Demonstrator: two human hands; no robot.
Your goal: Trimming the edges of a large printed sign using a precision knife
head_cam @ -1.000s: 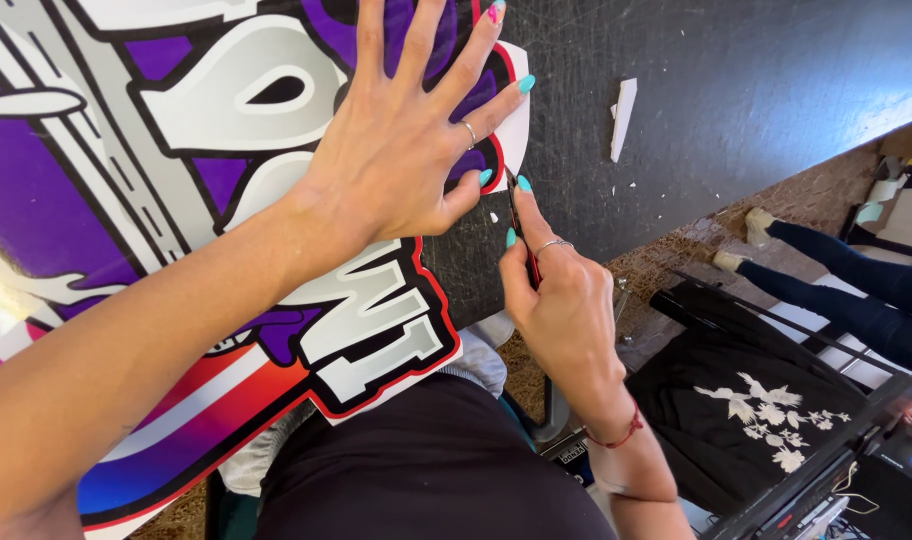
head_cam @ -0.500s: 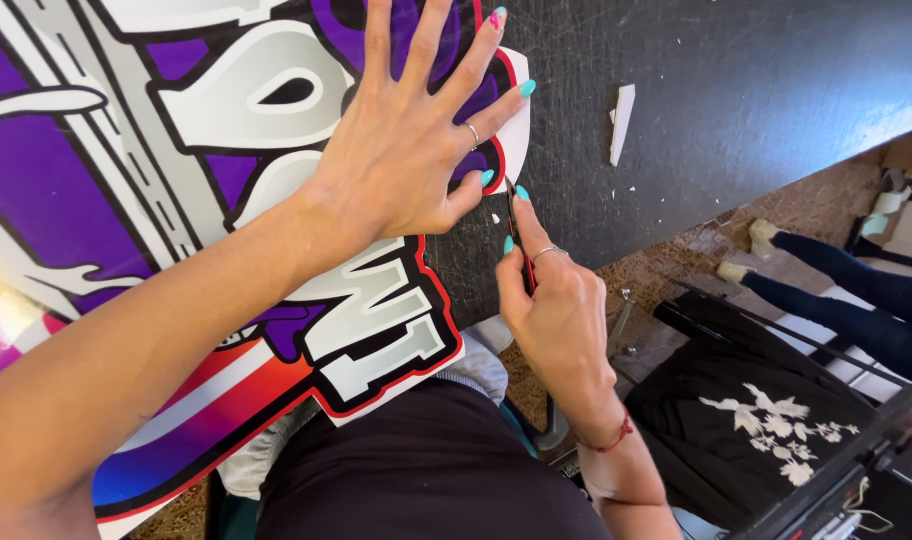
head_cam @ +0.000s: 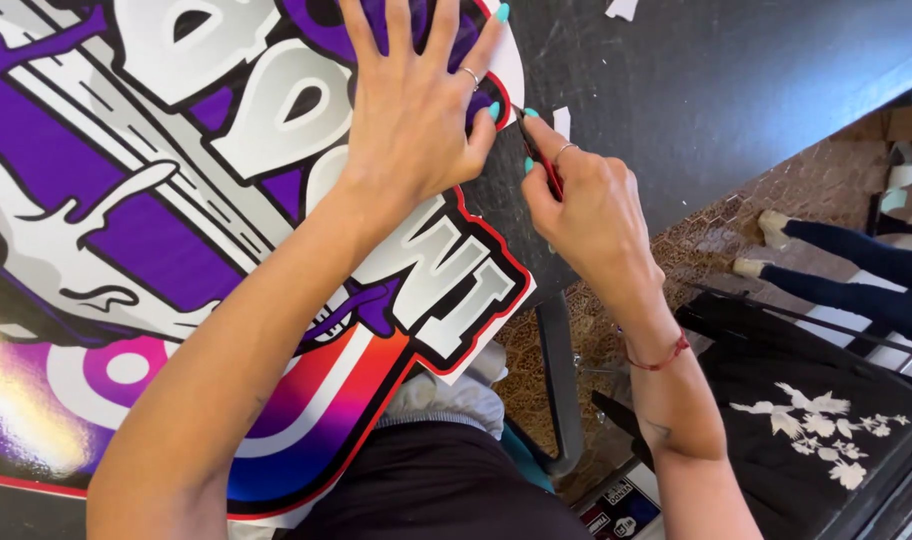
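A large printed graphic (head_cam: 156, 250), purple, white, red and orange with big cut-out letters, lies on a dark table (head_cam: 696, 90). My left hand (head_cam: 416, 110) presses flat on its upper right part, fingers spread. My right hand (head_cam: 586, 200) sits right beside it at the graphic's red-edged border, gripping a thin red-handled knife (head_cam: 544, 165) whose tip meets the edge near my left thumb. Both hands have turquoise nails and rings.
Small white paper scraps (head_cam: 563, 122) lie on the table above my hands. Below the table edge are a patterned floor (head_cam: 696, 240), another person's legs in dark trousers (head_cam: 856, 270), a black garment with a white floral print (head_cam: 826, 430), and a metal table leg (head_cam: 561, 390).
My view has shifted downward and closer. My right hand has risen to the graphic's edge beside my left thumb, and the red knife now shows in its grip. The left hand stays pressed flat.
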